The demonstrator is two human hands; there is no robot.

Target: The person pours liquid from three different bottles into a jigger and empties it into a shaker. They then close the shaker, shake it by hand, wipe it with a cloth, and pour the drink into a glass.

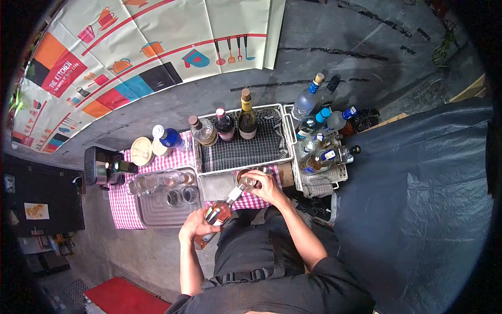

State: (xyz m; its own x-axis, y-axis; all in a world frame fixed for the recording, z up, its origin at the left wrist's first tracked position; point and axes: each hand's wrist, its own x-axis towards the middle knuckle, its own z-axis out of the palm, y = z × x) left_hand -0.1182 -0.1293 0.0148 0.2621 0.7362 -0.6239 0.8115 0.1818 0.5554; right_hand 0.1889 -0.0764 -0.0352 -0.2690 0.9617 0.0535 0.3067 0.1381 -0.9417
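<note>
Left hand [196, 226]: fingers wrapped around the lower body of a bottle [220, 211]. Bottle: clear, amber-coloured contents, pale label, tilted, base toward the person, neck up and to the right; located in front of the person's body, at the near edge of the desk.

Right hand [269, 187]: fingers grasping a small glass [248, 182], held at the bottle's mouth; whether the two touch, and whether any liquid passes, is too small to tell.

Desk covering: checked cloth [124, 212], pink and white.

Tray [167, 224]: grey, rounded corners, left of the hands; bears several clear drinking glasses [189, 194], some upright, others hard to make out.

Wire basket [240, 169]: white, beyond the hands, lined with dark checked fabric [269, 149]; contains three upright bottles in a row at its left and middle: one clear with brown stopper [205, 133], one dark with red-and-white top [225, 126], one dark with yellow neck [248, 123].

Second basket [339, 177]: white, to the right, crowded with assorted bottles.

Blue bottle [170, 138]: white cap, behind the tray.

Black machine [97, 166]: far left of the desk.

Banner [172, 36]: printed with kitchenware, on the wall.
</note>
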